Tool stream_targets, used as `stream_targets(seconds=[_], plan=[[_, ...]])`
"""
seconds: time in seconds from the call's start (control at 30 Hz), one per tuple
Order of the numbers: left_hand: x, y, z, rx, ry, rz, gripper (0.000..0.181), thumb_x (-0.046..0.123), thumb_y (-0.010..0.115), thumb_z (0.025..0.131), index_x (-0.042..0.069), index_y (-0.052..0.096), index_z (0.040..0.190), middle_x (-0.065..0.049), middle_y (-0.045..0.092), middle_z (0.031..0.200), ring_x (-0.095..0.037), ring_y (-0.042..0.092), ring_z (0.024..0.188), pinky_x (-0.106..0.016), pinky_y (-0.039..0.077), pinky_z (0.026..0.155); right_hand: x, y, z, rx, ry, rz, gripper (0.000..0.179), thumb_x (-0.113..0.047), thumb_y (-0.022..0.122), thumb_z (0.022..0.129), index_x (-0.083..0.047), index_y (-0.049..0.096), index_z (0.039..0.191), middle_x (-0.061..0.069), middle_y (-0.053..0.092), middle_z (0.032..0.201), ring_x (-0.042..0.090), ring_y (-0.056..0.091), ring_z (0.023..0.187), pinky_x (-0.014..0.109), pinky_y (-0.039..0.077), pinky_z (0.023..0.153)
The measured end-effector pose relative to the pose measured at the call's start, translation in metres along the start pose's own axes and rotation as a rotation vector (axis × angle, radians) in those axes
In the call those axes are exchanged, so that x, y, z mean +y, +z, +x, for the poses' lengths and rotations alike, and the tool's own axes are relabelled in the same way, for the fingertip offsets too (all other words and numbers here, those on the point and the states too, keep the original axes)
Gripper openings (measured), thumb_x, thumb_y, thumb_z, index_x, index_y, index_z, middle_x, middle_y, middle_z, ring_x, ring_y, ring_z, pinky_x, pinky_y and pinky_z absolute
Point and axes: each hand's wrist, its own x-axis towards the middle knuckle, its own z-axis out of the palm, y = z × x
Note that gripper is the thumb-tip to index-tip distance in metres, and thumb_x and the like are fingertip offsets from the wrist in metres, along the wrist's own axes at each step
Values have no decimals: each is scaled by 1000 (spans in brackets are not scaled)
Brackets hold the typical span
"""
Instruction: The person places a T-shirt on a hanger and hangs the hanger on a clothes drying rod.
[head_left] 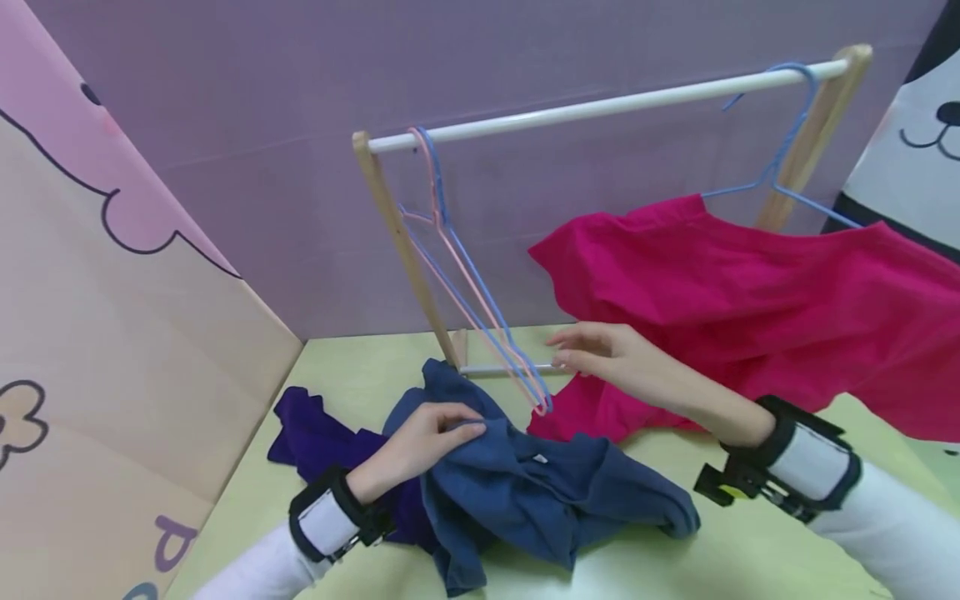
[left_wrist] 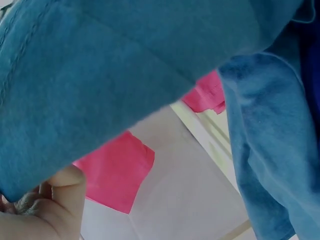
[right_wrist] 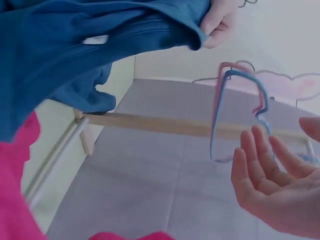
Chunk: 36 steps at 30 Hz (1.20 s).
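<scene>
My left hand (head_left: pixel 423 437) pinches the collar area of a slate-blue shirt (head_left: pixel 525 492), lifting that part off the table while the sleeves and hem hang or lie below. In the left wrist view, the thumb and curled fingers (left_wrist: pixel 60 200) grip the cloth edge. My right hand (head_left: pixel 618 358) is in the air by the lower ends of a pink hanger (head_left: pixel 431 162) and a blue hanger (head_left: pixel 441 187), which hang together at the rack's left end. Its fingers (right_wrist: pixel 257 160) are loosely extended with nothing held, as the right wrist view shows.
A wooden rack with a white rail (head_left: pixel 600 108) stands at the back. On its right end, a bright pink shirt (head_left: pixel 720 308) hangs on another blue hanger (head_left: pixel 795 133) and drapes toward the table (head_left: pixel 750 542). A dark purple garment (head_left: pixel 322 437) lies left of the slate-blue shirt.
</scene>
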Motion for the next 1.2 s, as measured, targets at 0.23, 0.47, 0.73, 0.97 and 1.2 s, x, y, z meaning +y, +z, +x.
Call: stream_targets(seconds=[0.23,0.47,0.73,0.97,1.2], plan=[[-1,1,0,-26,-42,-6,12,7,53,86,1,63,91,-11,64,82,-14,56,70,-37,48,72,-16,15,32,-37,7,-133,38,-29,53,87,-9,50,118,14,60,105,21,57,86,39,51,69],[-6,5,-2,-42,-41,-5,12,8,54,86,2,63,91,-9,63,80,-12,55,68,-34,47,70,-18,23,45,36,-50,-66,18,-20,54,87,-3,58,91,11,60,77,23,55,67,38,49,62],[-19,8,-2,-39,-31,6,11,9,54,86,5,64,90,-7,64,82,-10,55,69,-34,47,71,-21,20,43,227,-51,-119,22,-18,52,88,-6,52,70,5,40,52,15,33,44,29,30,44],[-46,13,2,-40,-16,-6,13,21,56,86,12,64,90,-1,64,81,-8,55,70,-32,46,71,-20,16,39,377,-86,-150,16,-15,50,89,-5,59,99,5,37,54,15,30,44,30,30,44],[-48,14,1,-40,-6,3,13,21,58,85,12,65,90,0,62,80,-9,52,68,-30,45,68,-14,7,35,523,-113,-146,15,-12,50,88,-5,58,98,9,58,75,20,43,56,32,36,51]])
